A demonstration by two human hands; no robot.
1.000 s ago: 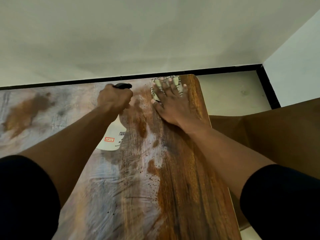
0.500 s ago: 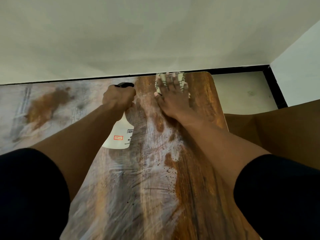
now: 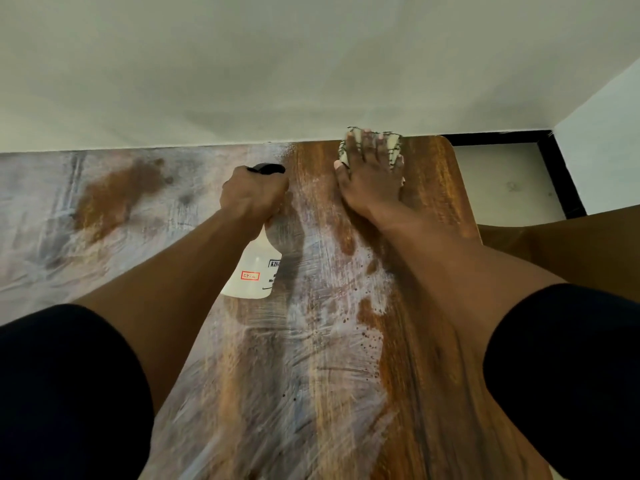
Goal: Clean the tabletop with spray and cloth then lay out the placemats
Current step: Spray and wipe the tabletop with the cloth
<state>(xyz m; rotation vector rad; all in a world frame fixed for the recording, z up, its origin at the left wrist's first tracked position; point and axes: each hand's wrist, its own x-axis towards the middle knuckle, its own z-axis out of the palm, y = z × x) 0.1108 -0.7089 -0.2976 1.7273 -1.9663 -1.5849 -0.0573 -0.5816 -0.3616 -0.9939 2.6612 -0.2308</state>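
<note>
Cloth (image 3: 391, 147): under our right hand (image 3: 372, 183), fingers spread, pressed flat (far edge of surface (image 3: 346, 358)). Spray bottle (image 3: 254, 271): gripped in our left hand (image 3: 254, 197).

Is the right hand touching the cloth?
Touching. The head view shows the right hand pressed flat on the cloth, fingers spread across it.

1. The right hand (image 3: 372, 181) is covering most of the cloth (image 3: 393, 147).
2. The left hand (image 3: 254, 195) is hiding the spray bottle (image 3: 254, 268) neck and trigger.
3. The bottle's label text is reading too small.
4. The picture's edges are cutting off both black sleeves (image 3: 69, 393).
</note>
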